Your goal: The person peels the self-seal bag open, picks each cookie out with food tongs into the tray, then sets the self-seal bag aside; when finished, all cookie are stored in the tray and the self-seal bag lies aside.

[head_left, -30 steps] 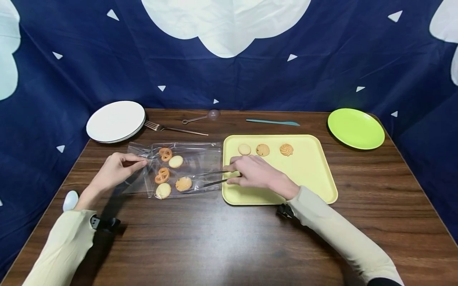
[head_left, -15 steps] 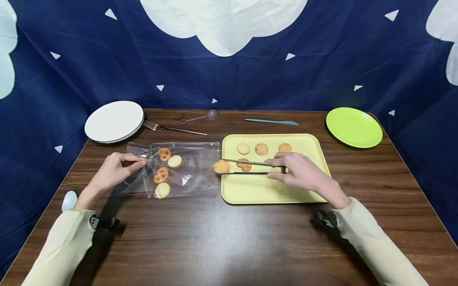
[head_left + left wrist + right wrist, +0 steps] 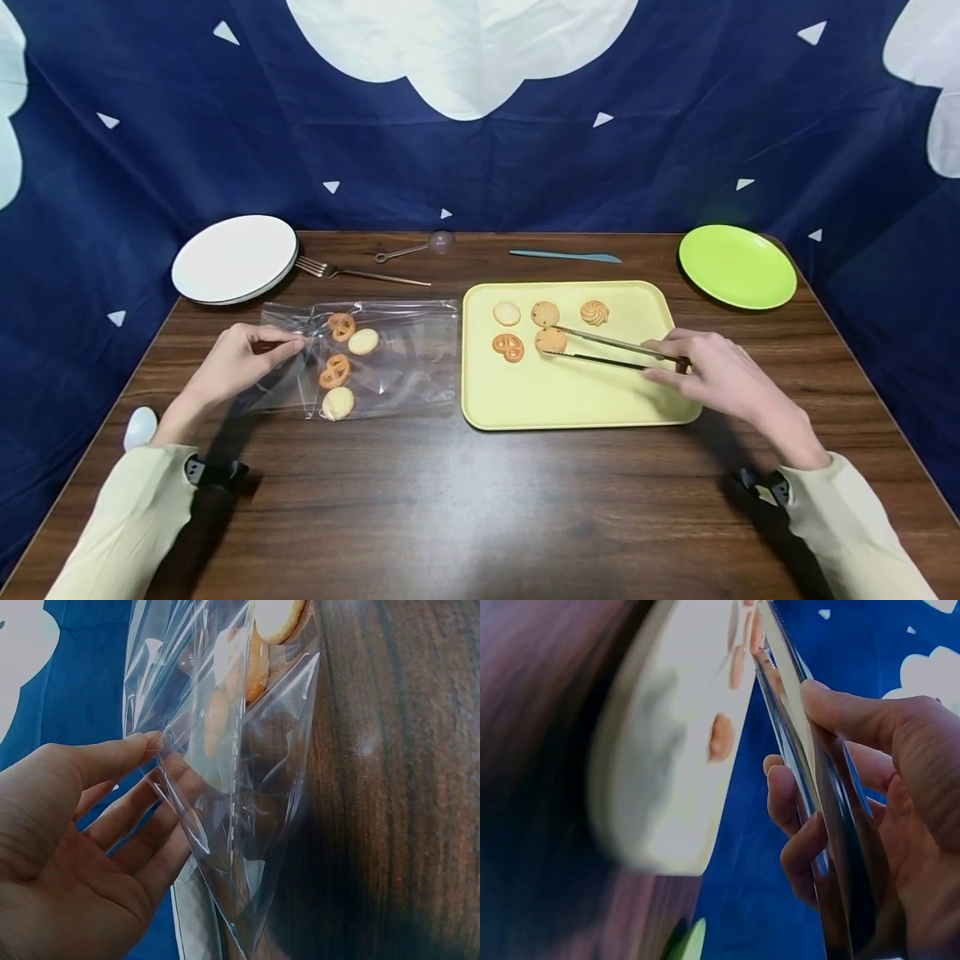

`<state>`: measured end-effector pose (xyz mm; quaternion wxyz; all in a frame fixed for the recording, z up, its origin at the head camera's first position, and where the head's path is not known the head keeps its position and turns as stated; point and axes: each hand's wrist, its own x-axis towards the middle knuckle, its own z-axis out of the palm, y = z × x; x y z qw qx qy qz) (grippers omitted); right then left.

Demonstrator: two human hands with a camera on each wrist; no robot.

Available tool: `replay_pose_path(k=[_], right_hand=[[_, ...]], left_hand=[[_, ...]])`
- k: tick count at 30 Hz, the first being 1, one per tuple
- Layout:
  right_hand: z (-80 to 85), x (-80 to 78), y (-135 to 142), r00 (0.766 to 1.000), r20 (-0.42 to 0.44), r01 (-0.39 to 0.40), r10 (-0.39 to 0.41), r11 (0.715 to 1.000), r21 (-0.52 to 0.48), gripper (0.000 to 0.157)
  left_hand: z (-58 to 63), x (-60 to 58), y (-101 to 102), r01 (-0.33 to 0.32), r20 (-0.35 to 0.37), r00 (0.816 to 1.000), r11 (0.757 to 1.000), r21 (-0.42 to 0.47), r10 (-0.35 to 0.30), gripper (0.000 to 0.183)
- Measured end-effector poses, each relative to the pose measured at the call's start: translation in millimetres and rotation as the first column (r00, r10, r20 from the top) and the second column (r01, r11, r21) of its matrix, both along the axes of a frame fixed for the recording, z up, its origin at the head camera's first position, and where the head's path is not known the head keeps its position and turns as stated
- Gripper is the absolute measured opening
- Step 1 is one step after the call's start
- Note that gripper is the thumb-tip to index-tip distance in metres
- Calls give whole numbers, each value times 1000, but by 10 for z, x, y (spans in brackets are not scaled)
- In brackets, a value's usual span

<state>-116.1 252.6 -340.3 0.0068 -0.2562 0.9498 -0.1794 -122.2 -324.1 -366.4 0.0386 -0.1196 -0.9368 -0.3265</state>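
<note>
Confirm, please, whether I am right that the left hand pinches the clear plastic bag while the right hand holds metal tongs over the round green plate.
Not quite: in the head view, the right hand holds the metal tongs over the yellow rectangular tray; the rest is right.

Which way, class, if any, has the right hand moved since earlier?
Yes: in the head view, the right hand has moved rightward, from over the yellow tray to its right edge.
</note>
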Motion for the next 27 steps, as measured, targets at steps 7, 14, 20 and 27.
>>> replay_pose_path(k=[7, 14, 20, 27], right_hand=[[-66, 30, 62, 999, 35, 24, -25, 999, 23, 42], [-25, 61, 90, 999, -2, 41, -41, 999, 3, 41], [4, -8, -138, 993, -95, -74, 63, 991, -110, 36], [3, -130, -756, 985, -43, -172, 168, 981, -95, 40]], left_hand=[[18, 18, 7, -5, -14, 1000, 1000, -14, 5, 16], [31, 15, 7, -2, -10, 1000, 1000, -11, 2, 15], [43, 11, 10, -9, 3, 1000, 1000, -12, 10, 16], [34, 9, 25, -16, 7, 1000, 1000, -16, 16, 16]])
